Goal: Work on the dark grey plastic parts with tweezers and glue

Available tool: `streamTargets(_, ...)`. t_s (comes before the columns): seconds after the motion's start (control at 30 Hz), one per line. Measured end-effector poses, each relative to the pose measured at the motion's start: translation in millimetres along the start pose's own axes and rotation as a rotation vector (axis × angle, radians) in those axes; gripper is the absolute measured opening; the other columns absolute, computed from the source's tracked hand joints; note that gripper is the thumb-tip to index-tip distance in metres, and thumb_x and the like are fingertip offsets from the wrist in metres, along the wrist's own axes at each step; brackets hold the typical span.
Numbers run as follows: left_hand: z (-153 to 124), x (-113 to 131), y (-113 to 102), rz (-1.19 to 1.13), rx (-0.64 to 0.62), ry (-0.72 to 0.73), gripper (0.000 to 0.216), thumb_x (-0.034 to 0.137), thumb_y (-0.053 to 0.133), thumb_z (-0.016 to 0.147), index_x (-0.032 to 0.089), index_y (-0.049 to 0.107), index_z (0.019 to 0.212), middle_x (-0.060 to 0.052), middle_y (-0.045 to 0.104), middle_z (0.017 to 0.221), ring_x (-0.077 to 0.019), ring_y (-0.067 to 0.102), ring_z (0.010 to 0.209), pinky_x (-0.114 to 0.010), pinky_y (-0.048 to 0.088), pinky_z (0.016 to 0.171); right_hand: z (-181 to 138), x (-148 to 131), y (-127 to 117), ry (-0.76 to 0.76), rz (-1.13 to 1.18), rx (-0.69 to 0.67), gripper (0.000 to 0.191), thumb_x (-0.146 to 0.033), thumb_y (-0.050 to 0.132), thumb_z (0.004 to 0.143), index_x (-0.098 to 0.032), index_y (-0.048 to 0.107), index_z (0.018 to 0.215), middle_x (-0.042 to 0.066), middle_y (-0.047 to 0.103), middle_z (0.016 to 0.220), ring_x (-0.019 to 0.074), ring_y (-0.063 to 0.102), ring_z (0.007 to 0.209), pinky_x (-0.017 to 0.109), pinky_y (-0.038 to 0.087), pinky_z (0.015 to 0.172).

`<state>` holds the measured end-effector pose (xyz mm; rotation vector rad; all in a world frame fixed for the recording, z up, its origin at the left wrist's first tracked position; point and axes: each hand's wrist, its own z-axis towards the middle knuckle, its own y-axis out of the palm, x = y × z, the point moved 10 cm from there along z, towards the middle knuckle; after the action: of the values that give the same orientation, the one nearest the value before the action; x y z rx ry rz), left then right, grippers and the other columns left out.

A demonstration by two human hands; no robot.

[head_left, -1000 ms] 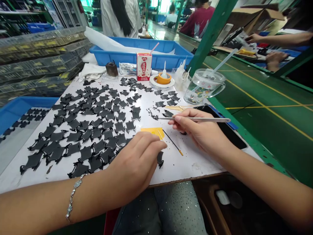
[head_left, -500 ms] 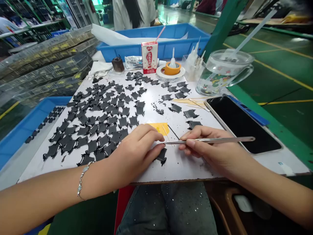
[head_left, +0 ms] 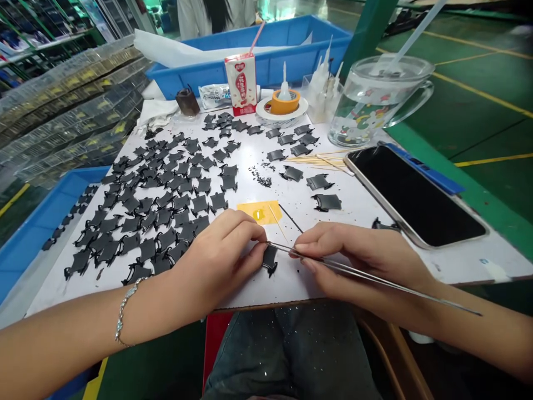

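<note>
My left hand point(head_left: 222, 261) rests curled on the white board point(head_left: 316, 266) near its front edge, fingertips pressing on a small black flat part point(head_left: 270, 259). My right hand point(head_left: 358, 261) pinches long metal tweezers point(head_left: 375, 278), whose tips reach that same black part beside my left fingers. Several more black parts point(head_left: 162, 200) lie in rows across the left and middle of the board. A yellow sticky patch point(head_left: 260, 212) and a thin stick lie just beyond my hands.
A phone point(head_left: 416, 194) lies at the right. At the back stand a glass mug point(head_left: 375, 100), a milk carton point(head_left: 241, 83), an orange tape roll point(head_left: 285, 103) and a blue bin point(head_left: 266, 55). Toothpicks point(head_left: 320, 161) lie near the mug. A blue tray point(head_left: 37, 222) sits left.
My right hand came from the far right of the board toward me and brought the tweezers' tips to the black part under my left fingers. The view tilted down.
</note>
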<state>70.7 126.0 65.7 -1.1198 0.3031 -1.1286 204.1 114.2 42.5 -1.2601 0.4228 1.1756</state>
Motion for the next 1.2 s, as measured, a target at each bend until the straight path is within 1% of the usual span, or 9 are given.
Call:
streamTargets(0.2,1,0,0,0.006,0.010,0.015,0.010,0.005,0.057,0.093,0.008,0.064,0.088,-0.007,0.064,0.085,-0.0143,0.061,0.082,-0.022,0.048,0.077,-2,-3,4,-0.063,-0.045,-0.035,0.022,-0.014,0.068,0.084,-0.028,0.064,0.100,-0.008,0.075,0.099,0.0053,0.071,0.080,0.012,0.050,0.073)
streamTargets(0.4,-1,2,0,0.007,0.010,0.027,0.010,0.004,0.057,0.093,0.007,0.065,0.087,-0.007,0.064,0.085,-0.0143,0.061,0.082,-0.022,0.049,0.077,0,-5,5,-0.052,-0.013,-0.054,0.018,-0.015,0.069,0.085,-0.027,0.064,0.097,-0.009,0.074,0.097,0.0051,0.070,0.080,0.011,0.049,0.076)
streamTargets(0.53,-2,4,-1,0.020,0.034,0.057,0.007,0.005,0.059,0.092,0.007,0.065,0.089,-0.008,0.064,0.086,-0.0152,0.062,0.082,-0.023,0.050,0.077,4,13,0,0.164,0.142,0.002,0.004,-0.023,0.071,0.085,-0.026,0.069,0.082,-0.005,0.076,0.083,0.0103,0.071,0.073,0.017,0.053,0.066)
streamTargets(0.67,-4,9,-4,0.036,0.086,0.105,0.004,0.005,0.063,0.091,0.008,0.064,0.091,-0.008,0.065,0.088,-0.0156,0.061,0.082,-0.025,0.050,0.078,2,41,4,0.433,0.483,0.059,0.013,-0.028,0.077,0.081,-0.023,0.069,0.072,0.000,0.078,0.075,0.0130,0.072,0.065,0.020,0.055,0.058)
streamTargets(0.8,-4,11,-7,0.055,0.104,0.115,0.007,0.006,0.064,0.092,0.008,0.064,0.098,-0.009,0.066,0.091,-0.0157,0.062,0.085,-0.026,0.051,0.080,1,54,8,0.521,0.649,0.066,0.015,-0.030,0.082,0.079,-0.022,0.071,0.073,0.002,0.078,0.074,0.0124,0.071,0.061,0.020,0.055,0.055)
streamTargets(0.9,-4,16,-18,0.011,0.159,0.123,0.007,0.011,0.064,0.092,0.008,0.062,0.099,-0.008,0.065,0.087,-0.0156,0.062,0.079,-0.028,0.054,0.071,7,54,-4,0.498,0.566,0.143,0.015,-0.032,0.081,0.079,-0.022,0.071,0.074,0.001,0.077,0.074,0.0121,0.071,0.064,0.020,0.055,0.057)
streamTargets(1.03,-22,48,-33,0.065,0.304,0.314,0.017,0.013,0.053,0.093,0.020,0.055,0.078,0.001,0.057,0.066,-0.0143,0.053,0.056,-0.033,0.048,0.052,17,50,-14,0.511,0.291,0.186,0.013,-0.029,0.079,0.076,-0.021,0.070,0.072,0.003,0.076,0.071,0.0128,0.068,0.057,0.021,0.052,0.050)
streamTargets(1.13,-34,57,-34,0.149,0.340,0.280,0.022,0.012,0.046,0.097,0.021,0.056,0.079,0.000,0.061,0.069,-0.0179,0.062,0.069,-0.040,0.054,0.067,21,50,-9,0.539,0.183,0.154,0.014,-0.034,0.075,0.078,-0.022,0.070,0.076,0.005,0.077,0.075,0.0161,0.069,0.059,0.024,0.049,0.048)
streamTargets(1.2,-37,56,-28,0.163,0.266,0.215,0.024,0.014,0.043,0.101,0.019,0.059,0.084,-0.001,0.064,0.075,-0.0200,0.065,0.080,-0.043,0.055,0.078,21,53,-4,0.556,0.167,0.127,0.017,-0.039,0.073,0.079,-0.022,0.071,0.078,0.007,0.079,0.080,0.0189,0.071,0.064,0.026,0.050,0.050)
